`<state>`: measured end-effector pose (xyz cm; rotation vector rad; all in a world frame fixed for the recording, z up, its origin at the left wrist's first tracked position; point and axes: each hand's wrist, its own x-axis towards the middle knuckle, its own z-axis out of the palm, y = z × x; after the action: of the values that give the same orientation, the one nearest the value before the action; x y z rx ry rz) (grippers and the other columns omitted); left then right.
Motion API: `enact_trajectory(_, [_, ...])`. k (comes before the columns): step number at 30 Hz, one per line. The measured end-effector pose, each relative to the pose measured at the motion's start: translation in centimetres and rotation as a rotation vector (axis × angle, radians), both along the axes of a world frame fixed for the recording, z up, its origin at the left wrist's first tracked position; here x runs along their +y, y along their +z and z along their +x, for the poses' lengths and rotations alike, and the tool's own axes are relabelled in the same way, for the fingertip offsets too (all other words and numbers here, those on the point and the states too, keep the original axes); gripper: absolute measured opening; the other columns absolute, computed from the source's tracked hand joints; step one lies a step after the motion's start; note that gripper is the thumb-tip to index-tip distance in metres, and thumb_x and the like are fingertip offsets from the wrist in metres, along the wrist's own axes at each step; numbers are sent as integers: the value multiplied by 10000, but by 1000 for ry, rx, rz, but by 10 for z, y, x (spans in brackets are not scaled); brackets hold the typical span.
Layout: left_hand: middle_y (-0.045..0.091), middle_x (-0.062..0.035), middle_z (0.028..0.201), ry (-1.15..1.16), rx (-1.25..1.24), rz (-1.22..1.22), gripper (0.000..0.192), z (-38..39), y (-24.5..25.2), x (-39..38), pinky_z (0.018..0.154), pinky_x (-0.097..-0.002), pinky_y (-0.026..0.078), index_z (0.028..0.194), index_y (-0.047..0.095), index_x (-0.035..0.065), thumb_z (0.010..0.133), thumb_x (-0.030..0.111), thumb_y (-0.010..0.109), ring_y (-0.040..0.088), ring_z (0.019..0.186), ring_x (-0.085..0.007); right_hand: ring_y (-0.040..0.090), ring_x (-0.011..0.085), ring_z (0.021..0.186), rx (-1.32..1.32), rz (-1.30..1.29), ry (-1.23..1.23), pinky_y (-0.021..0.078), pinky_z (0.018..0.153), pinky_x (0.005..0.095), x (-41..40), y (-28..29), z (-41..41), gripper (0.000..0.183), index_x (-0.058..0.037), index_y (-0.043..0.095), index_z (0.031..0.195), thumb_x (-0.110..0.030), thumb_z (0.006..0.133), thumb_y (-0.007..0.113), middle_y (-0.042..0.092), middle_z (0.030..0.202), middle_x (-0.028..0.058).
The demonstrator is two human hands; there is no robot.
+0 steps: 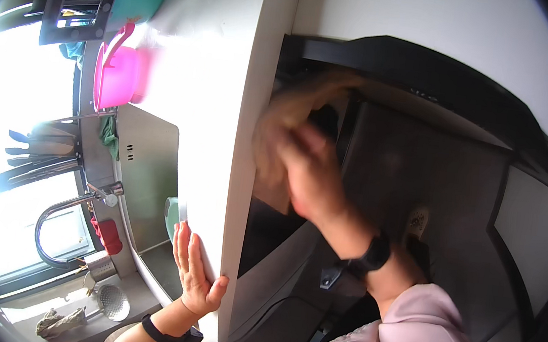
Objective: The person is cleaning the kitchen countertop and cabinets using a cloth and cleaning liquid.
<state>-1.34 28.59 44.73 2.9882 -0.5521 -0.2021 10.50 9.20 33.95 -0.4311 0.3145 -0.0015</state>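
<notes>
My left hand (pixel 199 274) rests on the edge of a white countertop (pixel 214 113), beside the sink, fingers spread a little and holding nothing. Lower down, at the right of the counter edge, my right hand (pixel 311 175) reaches toward a dark recess below the counter. It touches or holds a blurred brown thing (pixel 274 171), perhaps a bag or wrapping; its kind and the exact grip are unclear. Both wrists wear black bands.
A steel sink (pixel 147 167) with a curved faucet (pixel 44 226) lies left. Near it are a pink plastic container (pixel 117 77), a knife block (pixel 49 140), a red cloth (pixel 107 235) and a skimmer (pixel 113 303). A black cable (pixel 268 312) runs below the counter.
</notes>
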Motion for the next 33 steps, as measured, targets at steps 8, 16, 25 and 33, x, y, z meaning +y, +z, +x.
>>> enact_trajectory(8, [168,-280,1444,-29,23,17,774,6,-4,-7,1075,-521,128,1397,206,-40,875,507,369,150,1350,-427,419,-3,565,-129,133,-80,306,508,158,-26,-13,47,136,-55,603,810,-140,902,551,507,678,-74])
enact_trajectory(16, [188,-284,1434,-1,14,-2,776,-1,2,-1,1060,-556,146,1377,237,-50,850,490,419,169,1326,-470,492,32,689,-112,99,116,396,597,182,-1,-18,9,158,-23,577,979,-126,933,467,566,841,-26])
enact_trajectory(25, [175,-266,1445,22,11,16,795,-2,-6,0,1061,-550,141,1391,222,-30,847,522,405,158,1337,-452,551,104,949,-458,-213,16,462,765,240,39,-35,-13,90,-20,599,958,-28,872,575,572,1070,37])
enact_trajectory(33, [135,-283,1449,47,35,13,843,-3,-1,0,1070,-532,120,1411,177,-15,851,574,399,139,1349,-438,624,145,777,-456,-325,-134,484,701,245,35,-44,20,229,-26,603,1019,-17,796,652,643,861,54])
